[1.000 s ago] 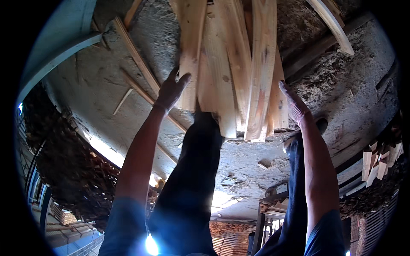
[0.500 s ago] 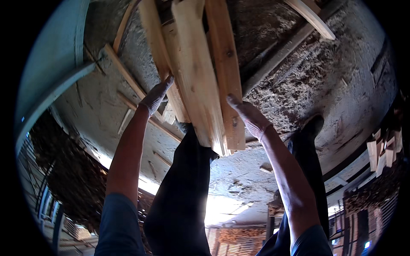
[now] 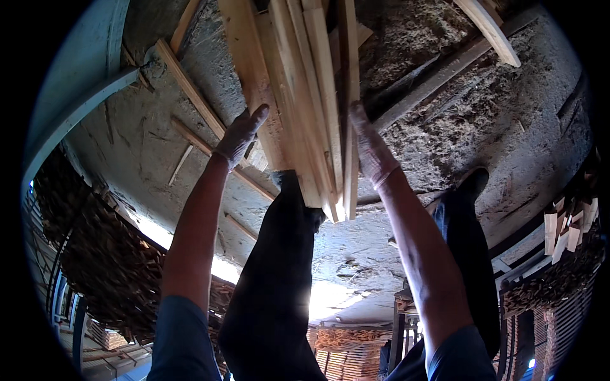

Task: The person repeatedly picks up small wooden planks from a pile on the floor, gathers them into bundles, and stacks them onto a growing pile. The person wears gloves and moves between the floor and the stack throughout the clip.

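Boards (image 3: 298,114) lie in a loose bundle between the hands, their near ends reaching past both toward the body, above the left leg (image 3: 270,279), and their far ends running out beyond the fingertips. The left hand (image 3: 240,134) is at the bundle's left side, thumb up against the edge of the broad, flat outer board; its other fingers are partly hidden. The right hand (image 3: 373,145) is along the opposite side, next to a board turned on edge, its thumb pointing away. The hands stand a bundle's breadth apart; I cannot tell whether either is closed around the wood. Left of the left hand, a long strip (image 3: 194,95) and a short stick (image 3: 180,165) lie on the ground (image 3: 146,127). Beyond the right hand, a beam (image 3: 438,82) slants away beside debris (image 3: 467,114); farther out is a curved plank (image 3: 488,32). A shoe (image 3: 473,181) is right of that hand.
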Demonstrator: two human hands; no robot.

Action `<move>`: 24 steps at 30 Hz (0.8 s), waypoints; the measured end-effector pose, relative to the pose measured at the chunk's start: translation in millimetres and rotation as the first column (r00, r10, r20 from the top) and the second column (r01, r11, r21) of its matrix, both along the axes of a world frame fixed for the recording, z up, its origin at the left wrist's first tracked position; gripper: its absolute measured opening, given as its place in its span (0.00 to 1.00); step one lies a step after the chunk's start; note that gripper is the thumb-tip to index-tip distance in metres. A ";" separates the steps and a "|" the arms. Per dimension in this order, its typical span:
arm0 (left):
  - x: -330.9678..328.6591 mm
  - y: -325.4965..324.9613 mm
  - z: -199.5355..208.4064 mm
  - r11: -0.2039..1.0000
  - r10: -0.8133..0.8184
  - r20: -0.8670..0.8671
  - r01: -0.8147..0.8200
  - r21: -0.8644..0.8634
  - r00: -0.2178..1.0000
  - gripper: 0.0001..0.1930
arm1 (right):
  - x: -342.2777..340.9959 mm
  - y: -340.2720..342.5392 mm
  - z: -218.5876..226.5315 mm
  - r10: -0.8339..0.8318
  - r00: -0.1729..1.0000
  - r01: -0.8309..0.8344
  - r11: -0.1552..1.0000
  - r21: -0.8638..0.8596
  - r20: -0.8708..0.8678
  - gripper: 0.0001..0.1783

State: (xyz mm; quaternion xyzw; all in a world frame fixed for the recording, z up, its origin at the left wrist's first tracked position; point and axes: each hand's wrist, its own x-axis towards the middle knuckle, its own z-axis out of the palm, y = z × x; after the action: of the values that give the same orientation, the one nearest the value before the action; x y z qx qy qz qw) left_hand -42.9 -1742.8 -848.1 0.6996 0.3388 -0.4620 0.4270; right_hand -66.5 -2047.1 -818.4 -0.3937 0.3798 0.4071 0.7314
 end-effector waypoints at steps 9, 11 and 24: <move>-10.1 -31.7 23.1 0.854 0.405 0.150 -0.314 -0.416 0.902 0.41 | -21.8 1.9 -52.3 -0.177 0.983 0.182 0.969 0.169 -0.043 0.53; -11.7 -49.5 40.4 0.822 0.499 0.164 -0.404 -0.402 0.851 0.41 | -4.2 -1.0 -32.1 -0.139 0.990 0.134 0.972 0.195 0.013 0.52; -52.4 -183.2 251.7 0.837 0.489 0.041 -0.456 -0.302 0.871 0.36 | -40.0 -107.1 168.8 -0.078 0.985 0.124 0.940 0.318 -0.151 0.32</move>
State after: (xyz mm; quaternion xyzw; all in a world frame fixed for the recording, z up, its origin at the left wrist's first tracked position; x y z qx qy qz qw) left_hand -95.2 -1926.0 -596.4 0.5517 0.4060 -0.3442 0.6421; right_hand -106.4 -2154.2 -649.6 -0.2185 0.3761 0.4521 0.7787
